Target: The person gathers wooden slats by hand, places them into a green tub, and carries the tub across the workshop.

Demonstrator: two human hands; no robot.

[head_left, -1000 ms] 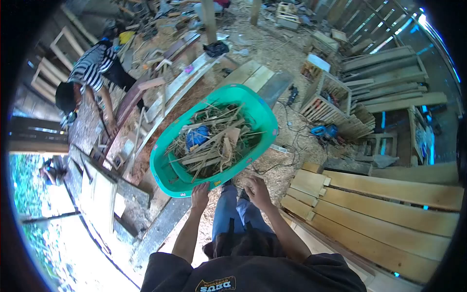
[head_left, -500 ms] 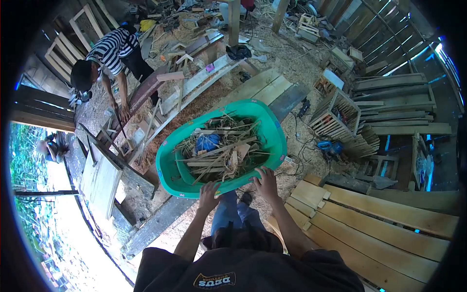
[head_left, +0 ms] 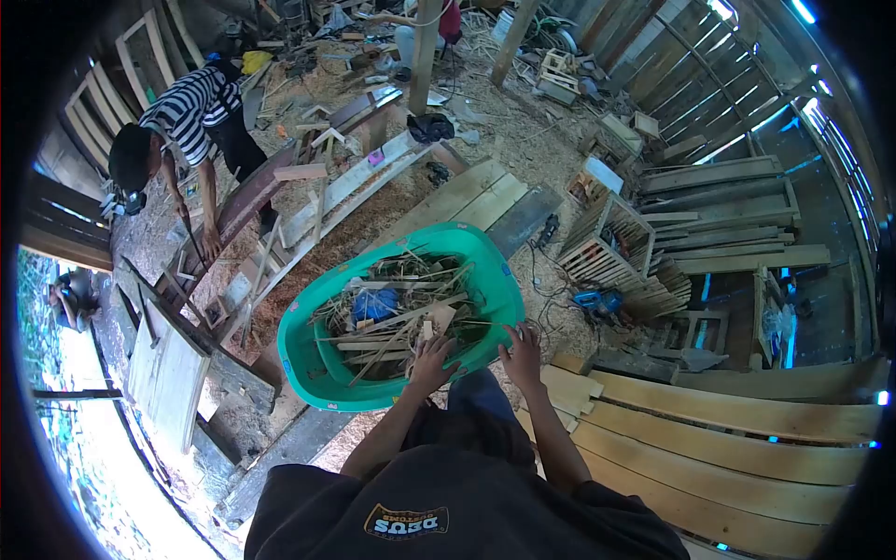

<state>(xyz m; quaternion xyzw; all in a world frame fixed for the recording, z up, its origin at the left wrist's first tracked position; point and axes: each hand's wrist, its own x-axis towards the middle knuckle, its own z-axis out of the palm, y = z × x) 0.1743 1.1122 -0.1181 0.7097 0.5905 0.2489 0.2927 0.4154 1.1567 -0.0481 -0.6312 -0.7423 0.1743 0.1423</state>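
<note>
A green plastic tub (head_left: 297,359) stands in front of me, holding thin wood scraps (head_left: 401,347) and a crumpled blue plastic bag (head_left: 375,304). Over its near rim reaches my left hand (head_left: 431,366), open, its extended fingers at the scraps just inside. My right hand (head_left: 521,357) is closed over the rim at the near right corner. The underside of the tub and parts of both thumbs are hidden.
At the left, a person in a striped shirt (head_left: 191,112) bends over long boards. Pale planks (head_left: 709,434) lie at my right. Beyond the tub's right end are a slatted wooden crate (head_left: 611,245), a blue power tool (head_left: 597,301) and cables. Shavings cover the floor.
My left hand has gone from the near rim to the right and inward, over the scraps. The right hand stays at the rim. The whole view has shifted as my head moved.
</note>
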